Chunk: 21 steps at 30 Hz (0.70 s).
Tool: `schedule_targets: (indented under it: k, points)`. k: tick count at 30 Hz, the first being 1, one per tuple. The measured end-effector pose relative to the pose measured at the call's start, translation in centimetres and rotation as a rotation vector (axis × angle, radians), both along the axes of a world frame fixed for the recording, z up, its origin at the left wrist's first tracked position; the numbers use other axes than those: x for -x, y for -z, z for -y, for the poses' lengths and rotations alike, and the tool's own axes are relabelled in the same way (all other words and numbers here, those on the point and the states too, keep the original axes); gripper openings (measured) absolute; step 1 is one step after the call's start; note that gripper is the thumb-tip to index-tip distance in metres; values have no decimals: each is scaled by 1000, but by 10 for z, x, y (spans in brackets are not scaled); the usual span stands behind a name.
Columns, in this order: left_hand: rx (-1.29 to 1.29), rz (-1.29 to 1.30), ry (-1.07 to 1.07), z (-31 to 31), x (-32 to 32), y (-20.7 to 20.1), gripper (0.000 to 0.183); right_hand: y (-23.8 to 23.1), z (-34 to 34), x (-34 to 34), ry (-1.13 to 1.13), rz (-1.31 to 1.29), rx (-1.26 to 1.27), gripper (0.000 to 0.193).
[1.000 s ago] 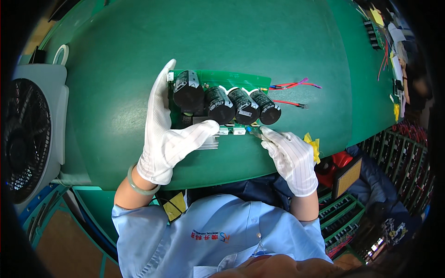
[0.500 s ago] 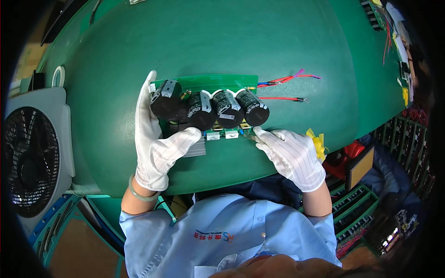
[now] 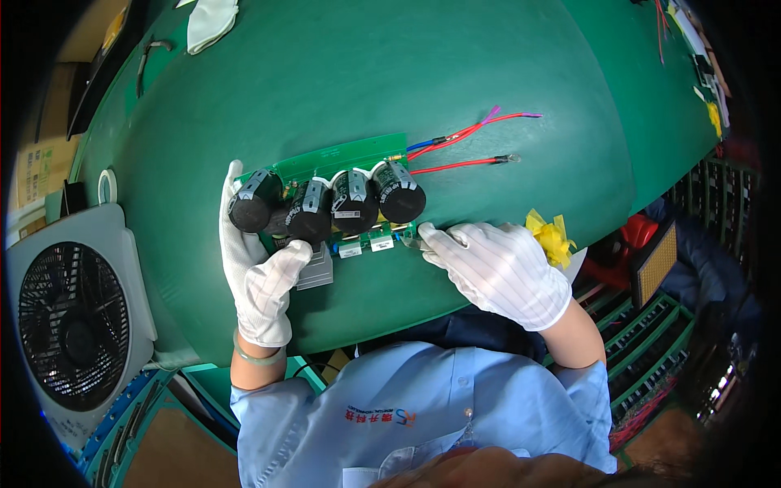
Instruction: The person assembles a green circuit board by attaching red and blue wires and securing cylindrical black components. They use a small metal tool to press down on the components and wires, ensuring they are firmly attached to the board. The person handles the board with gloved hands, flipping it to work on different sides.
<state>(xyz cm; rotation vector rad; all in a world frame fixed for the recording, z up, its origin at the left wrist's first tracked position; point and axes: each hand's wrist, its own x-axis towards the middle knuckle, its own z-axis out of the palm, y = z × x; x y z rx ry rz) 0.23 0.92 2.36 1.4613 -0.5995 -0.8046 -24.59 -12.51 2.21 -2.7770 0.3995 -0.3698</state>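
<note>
A green circuit board point(image 3: 342, 156) lies tilted on the green mat, carrying several black cylindrical capacitors point(image 3: 355, 199) and white block components point(image 3: 381, 243) along its near edge. My left hand point(image 3: 264, 285), in a white glove, grips the board's left end, fingers along its side and thumb by a grey finned heatsink point(image 3: 315, 272). At the near right corner, my gloved right hand point(image 3: 500, 268) pinches a small, thin, shiny blade-like piece point(image 3: 413, 241) against or close to the board. Most of that piece is hidden by the fingers. Red and blue wires point(image 3: 460, 138) extend from the board's right end.
A fan point(image 3: 77, 325) stands at the left. Crumpled yellow tape point(image 3: 551, 237) sits beside my right hand. A white glove point(image 3: 211, 24) and a dark bent tool point(image 3: 149, 65) lie at the far left. Racks of boards point(image 3: 651, 350) stand at the lower right.
In the picture, the board and its wires sit further left and the board is tilted more. Both hands keep their places on it. More of the far left mat has come into view.
</note>
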Motion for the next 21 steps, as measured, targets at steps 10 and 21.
schedule_targets:
  k: [10,21]
  points:
    - [-15,25,7,-1,0,0,110,-5,-1,0,1,-19,-68,38]
    - [79,19,67,-1,-3,3,111,-1,6,-1,44,29,-45,24]
